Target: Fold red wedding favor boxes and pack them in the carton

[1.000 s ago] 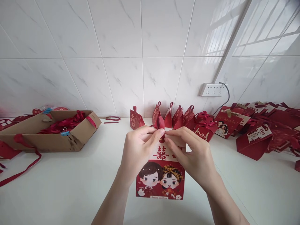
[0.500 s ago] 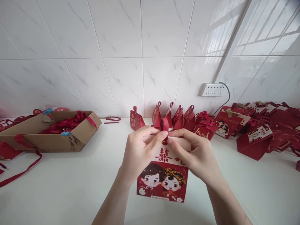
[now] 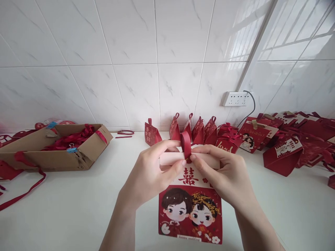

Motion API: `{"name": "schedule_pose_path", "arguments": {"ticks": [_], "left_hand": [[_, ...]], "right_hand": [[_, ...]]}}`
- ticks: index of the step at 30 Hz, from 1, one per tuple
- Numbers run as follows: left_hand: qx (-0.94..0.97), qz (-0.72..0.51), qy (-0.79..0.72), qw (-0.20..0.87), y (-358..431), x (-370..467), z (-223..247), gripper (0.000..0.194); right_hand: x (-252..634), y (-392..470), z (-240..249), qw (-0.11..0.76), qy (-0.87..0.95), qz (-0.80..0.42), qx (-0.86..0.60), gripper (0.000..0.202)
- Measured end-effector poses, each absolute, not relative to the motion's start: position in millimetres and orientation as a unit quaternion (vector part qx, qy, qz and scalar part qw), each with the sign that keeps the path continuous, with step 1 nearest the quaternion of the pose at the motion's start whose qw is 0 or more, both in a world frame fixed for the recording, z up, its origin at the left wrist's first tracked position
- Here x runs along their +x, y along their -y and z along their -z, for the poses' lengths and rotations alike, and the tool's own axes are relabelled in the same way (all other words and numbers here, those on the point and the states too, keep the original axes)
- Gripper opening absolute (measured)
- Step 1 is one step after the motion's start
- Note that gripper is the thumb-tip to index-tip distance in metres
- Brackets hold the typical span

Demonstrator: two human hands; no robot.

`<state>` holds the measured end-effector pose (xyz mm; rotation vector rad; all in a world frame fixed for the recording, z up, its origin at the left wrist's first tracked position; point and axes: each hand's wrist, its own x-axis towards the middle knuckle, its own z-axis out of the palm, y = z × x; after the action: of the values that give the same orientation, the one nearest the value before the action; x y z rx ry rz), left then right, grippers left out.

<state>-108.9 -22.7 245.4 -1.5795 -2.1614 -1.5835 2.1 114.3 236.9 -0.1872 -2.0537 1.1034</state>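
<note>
A red and white card box with two cartoon figures hangs between my hands above the white table. From its top edge rises a loop of dark red ribbon. My left hand pinches the white top flap just left of the ribbon, thumb in front and fingers behind. On the ribbon's other side, my right hand grips the same top edge, its thumb tip close to the left thumb. Fingers partly hide the ribbon's lower end.
An open cardboard box of red ribbon stands on the left. Several small red boxes line the tiled wall. More red boxes are piled at the right, below a white power strip with a cable.
Both hands and the card box have come a little nearer and spread slightly apart. The white top flap shows more, and the ribbon loop stands more open.
</note>
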Motion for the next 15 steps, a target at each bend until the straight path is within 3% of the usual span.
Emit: {"name": "schedule_pose_path", "arguments": {"ticks": [11,15], "left_hand": [[-0.584,0.408,0.648,0.27,21.5,-105.2,-244.4,0.023],[-0.601,0.391,0.626,0.306,17.9,-104.5,-244.6,0.025]], "right_hand": [[6.2,-113.7,-240.3,0.4,0.812,-0.42,-0.062,0.009],[6.9,-114.4,-240.9,0.401,0.813,-0.417,-0.066,0.009]]}}
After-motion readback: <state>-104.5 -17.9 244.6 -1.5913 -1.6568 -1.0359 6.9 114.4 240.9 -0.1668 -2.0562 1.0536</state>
